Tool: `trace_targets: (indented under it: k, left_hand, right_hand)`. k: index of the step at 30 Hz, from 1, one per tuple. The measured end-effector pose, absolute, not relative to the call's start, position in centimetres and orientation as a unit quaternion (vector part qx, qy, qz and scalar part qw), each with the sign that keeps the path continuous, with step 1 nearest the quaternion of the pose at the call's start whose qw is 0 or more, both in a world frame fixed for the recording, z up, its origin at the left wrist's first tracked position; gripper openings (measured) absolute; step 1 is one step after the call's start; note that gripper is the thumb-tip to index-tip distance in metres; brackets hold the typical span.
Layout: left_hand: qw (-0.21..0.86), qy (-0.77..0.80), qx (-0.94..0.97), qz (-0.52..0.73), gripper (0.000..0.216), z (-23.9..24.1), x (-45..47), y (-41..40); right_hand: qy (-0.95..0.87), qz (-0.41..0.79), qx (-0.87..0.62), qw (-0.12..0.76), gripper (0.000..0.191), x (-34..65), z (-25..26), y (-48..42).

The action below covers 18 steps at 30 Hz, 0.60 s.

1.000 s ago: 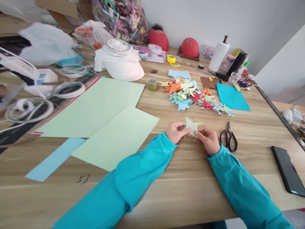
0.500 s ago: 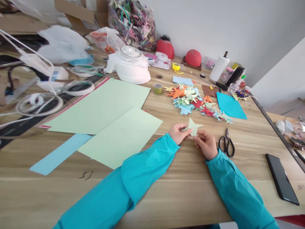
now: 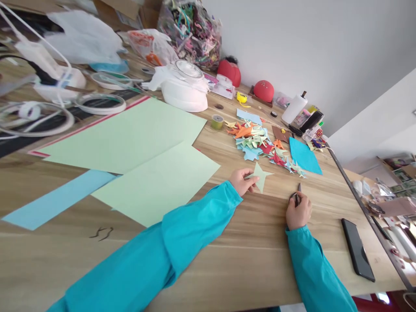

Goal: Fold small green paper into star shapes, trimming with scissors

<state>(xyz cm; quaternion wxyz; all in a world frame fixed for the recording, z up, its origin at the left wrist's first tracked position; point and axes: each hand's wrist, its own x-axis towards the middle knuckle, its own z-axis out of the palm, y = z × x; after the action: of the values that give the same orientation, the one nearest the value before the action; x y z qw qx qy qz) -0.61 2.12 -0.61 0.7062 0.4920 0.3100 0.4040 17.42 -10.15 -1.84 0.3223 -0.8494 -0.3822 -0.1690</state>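
Left hand (image 3: pixel 239 182): pale green folded paper (image 3: pixel 261 177) is pinched between thumb and fingertips, just above the table (image 3: pixel 253 247), on the near side of the pile of folded papers (image 3: pixel 256 138) | Right hand (image 3: pixel 299 213): fingers are curled over the handles of the scissors (image 3: pixel 298 189), right of the paper | Phone (image 3: pixel 357 255): laid flat, farther right.

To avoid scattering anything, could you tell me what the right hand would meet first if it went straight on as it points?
The right hand, on the scissors, points away; past their tip it would probably first meet the small folded pieces before the blue sheet, though depth is unclear.
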Motion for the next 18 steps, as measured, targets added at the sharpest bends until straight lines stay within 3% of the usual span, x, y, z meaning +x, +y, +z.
trace_targets:
  k: [7,12,14,18]
  left_hand:
    - [0.704,0.278,0.487,0.435,0.028,-0.7,-0.4,2.0]
    - [0.711,0.289,0.469,0.436,0.027,-0.9,-0.4,2.1]
    - [0.712,0.294,0.461,0.441,0.027,-0.8,-0.4,2.2]
    - [0.717,0.312,0.445,0.436,0.024,-0.1,-0.7,2.1]
  right_hand:
    - [-0.375,-0.161,-0.867,0.285,0.033,21.2,-2.6,-12.2]
    - [-0.372,-0.003,-0.872,0.318,0.037,23.3,-1.3,-12.9]
    - [-0.325,0.054,-0.863,0.382,0.038,23.3,-0.4,-12.8]
    - [-0.237,0.296,-0.695,0.611,0.043,20.7,1.8,-12.7]
